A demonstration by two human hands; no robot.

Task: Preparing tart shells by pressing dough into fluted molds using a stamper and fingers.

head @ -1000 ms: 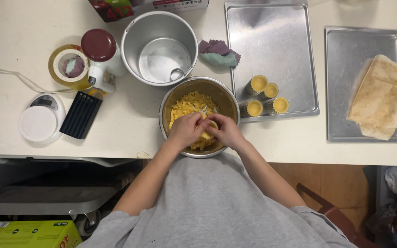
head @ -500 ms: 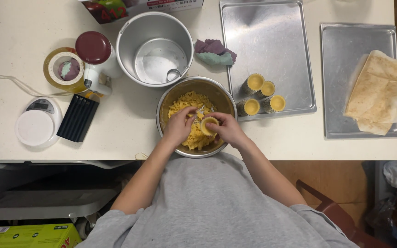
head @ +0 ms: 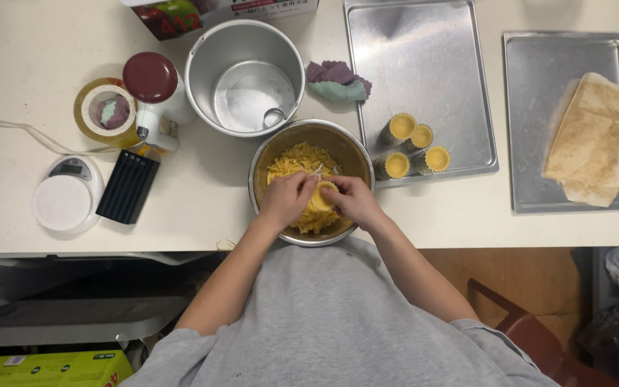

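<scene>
A steel bowl (head: 266,154) of yellow crumbly dough (head: 296,160) stands at the table's near edge. Both my hands are over it. My right hand (head: 352,201) holds a small dough-lined tart mould (head: 322,196). My left hand (head: 288,198) presses fingers against the same mould from the left, with a thin white tool (head: 318,170) poking out between the hands. Several filled moulds (head: 411,147) stand on the near left corner of a steel baking tray (head: 424,64) just right of the bowl.
Behind the bowl is an empty round metal pan (head: 245,75) with a small scoop inside. To the left are a white kitchen scale (head: 66,201), a black ribbed block (head: 127,186), a tape roll (head: 103,112) and a red-lidded jar (head: 150,79). A second tray (head: 539,122) holds folded parchment (head: 596,140).
The mould has risen a little out of the dough between my hands and now faces up. The camera view has shifted slightly.
</scene>
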